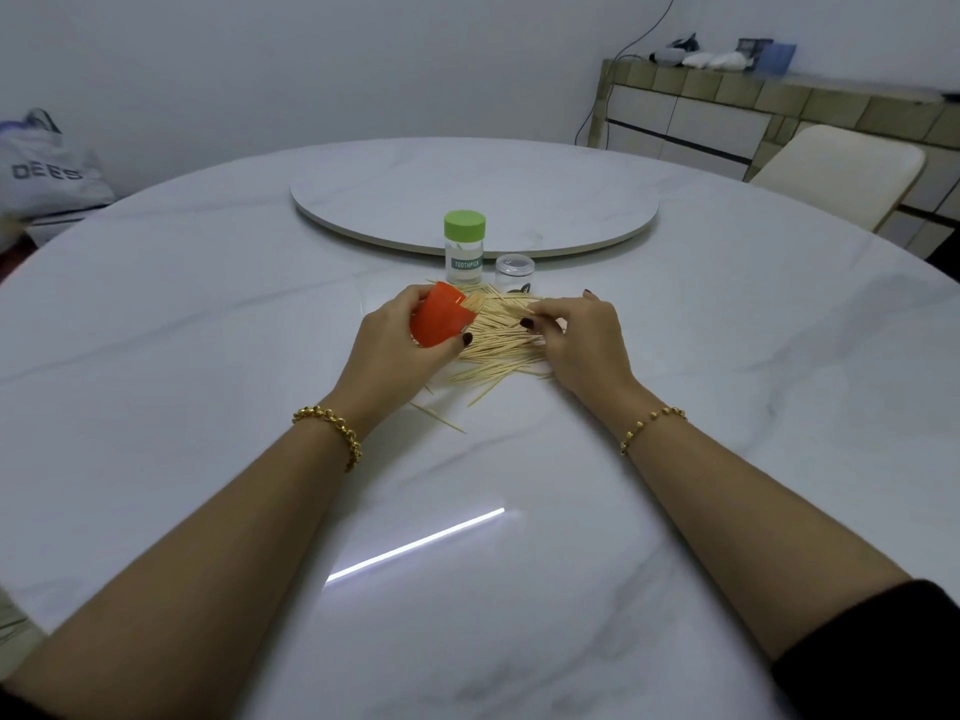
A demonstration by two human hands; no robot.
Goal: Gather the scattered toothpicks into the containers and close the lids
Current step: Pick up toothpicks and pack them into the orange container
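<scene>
Marble table [727,381] in a white-walled room; our left hand [400,340] grips the orange container [441,317], toothpicks [498,345] at its 3 o'clock, pinched by our right hand [582,340].

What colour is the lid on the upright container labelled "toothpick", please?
The lid is light green, seen in the head view.

Dim, cool, bluish light. A bright streak of glare from an overhead lamp lies on the glossy table [727,356] near the viewer. Shadows soft and faint. Wide-angle bending curves the table rim; far corners slightly soft, centre sharp.
</scene>
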